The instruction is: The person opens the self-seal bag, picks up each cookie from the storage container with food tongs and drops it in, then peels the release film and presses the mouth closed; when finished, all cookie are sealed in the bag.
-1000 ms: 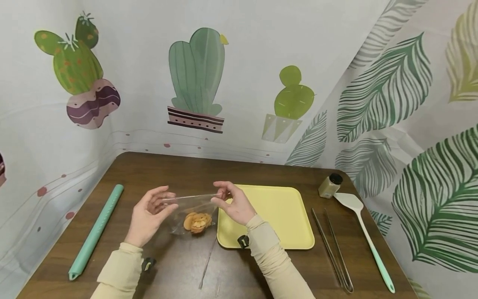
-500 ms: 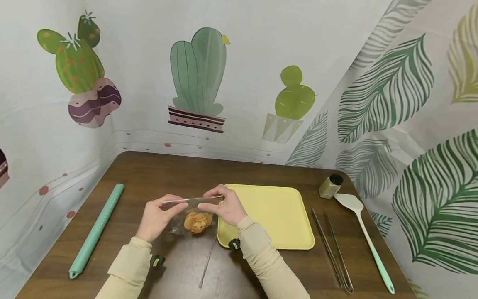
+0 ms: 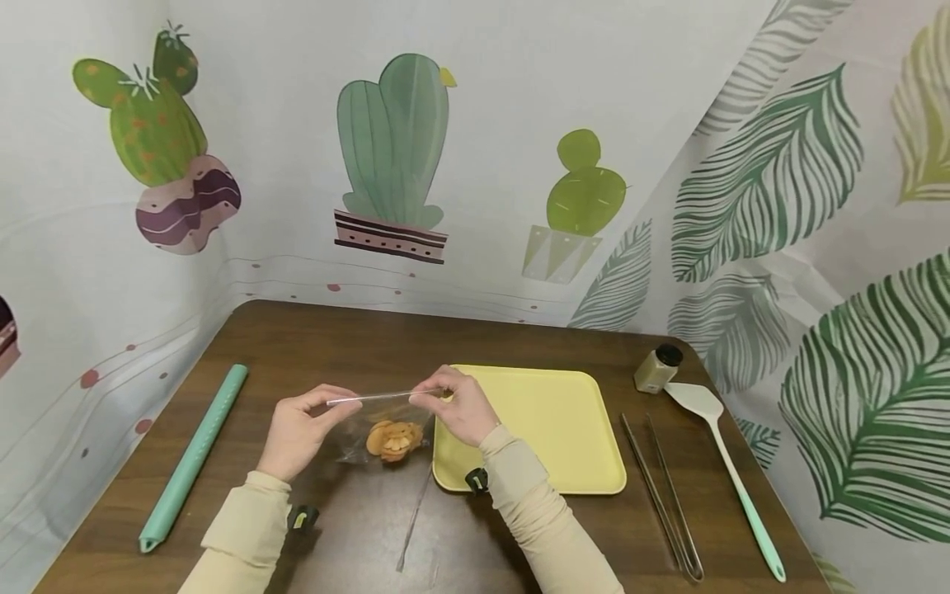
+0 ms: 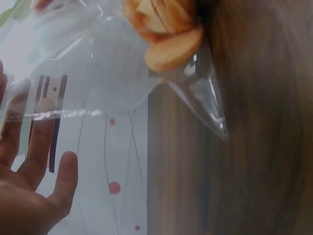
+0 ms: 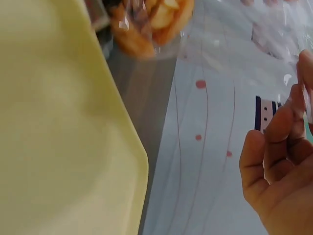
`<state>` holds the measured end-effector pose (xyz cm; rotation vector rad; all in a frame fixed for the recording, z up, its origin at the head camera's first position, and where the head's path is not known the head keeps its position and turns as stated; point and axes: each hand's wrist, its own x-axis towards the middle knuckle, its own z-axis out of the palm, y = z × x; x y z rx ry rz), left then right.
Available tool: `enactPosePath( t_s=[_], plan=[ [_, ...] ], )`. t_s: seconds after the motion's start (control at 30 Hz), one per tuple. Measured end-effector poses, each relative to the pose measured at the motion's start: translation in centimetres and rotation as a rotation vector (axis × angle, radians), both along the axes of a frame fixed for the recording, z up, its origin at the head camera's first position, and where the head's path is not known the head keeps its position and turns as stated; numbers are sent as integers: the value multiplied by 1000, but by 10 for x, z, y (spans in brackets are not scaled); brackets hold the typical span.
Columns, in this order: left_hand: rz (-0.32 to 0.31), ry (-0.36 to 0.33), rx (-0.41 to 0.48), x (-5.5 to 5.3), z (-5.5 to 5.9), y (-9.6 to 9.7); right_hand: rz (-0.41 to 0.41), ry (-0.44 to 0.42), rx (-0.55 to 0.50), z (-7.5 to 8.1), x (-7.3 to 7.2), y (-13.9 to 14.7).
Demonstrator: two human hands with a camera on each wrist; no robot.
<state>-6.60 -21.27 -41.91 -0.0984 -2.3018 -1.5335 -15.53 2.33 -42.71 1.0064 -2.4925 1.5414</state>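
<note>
Bag (image 3: 378,425) of orange chips (image 3: 393,440) hangs above the desk (image 3: 356,346), stretched by its top edge between both hands, just left of the tray (image 3: 549,429). Going from the left: a green roll (image 3: 195,456) lies along the desk's left edge, well apart from the hands, with bare wood between. The left hand (image 3: 300,429) pinches the bag's left top corner between thumb and fingers; in the left wrist view the fingers (image 4: 29,142) lie behind the seal strip. The chips sit in the bag's bottom, near the tray's left edge. The right hand (image 3: 456,406) pinches the right top corner, over the tray's near-left part. Past the tray lie tongs (image 3: 660,495), then a spatula (image 3: 731,470) and a small jar (image 3: 656,368) near the right edge.
</note>
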Motion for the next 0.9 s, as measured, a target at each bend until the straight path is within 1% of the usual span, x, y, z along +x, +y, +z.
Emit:
enactPosePath(
  t_s=[0.07,0.17,0.37,0.53,0.67,0.77,0.9],
  plan=[
    [35,-9,-26,-3,-6,-6,-6,24,15,1,-1,3],
    [53,-9,-52,-6,-14,-14,-14,51,26,3,-3,6],
    [86,-11,-100,-5,-17,-19,-9,92,38,3,-4,9],
    [96,-1,-108,-3,-15,-21,14,125,32,5,-3,11],
    [84,-3,-96,-1,-12,-21,22,127,28,6,-2,13],
    [66,-15,-63,3,-7,-22,34,89,25,8,0,13],
    [46,-37,-12,9,-1,-22,59,12,20,11,6,12]
  ],
)
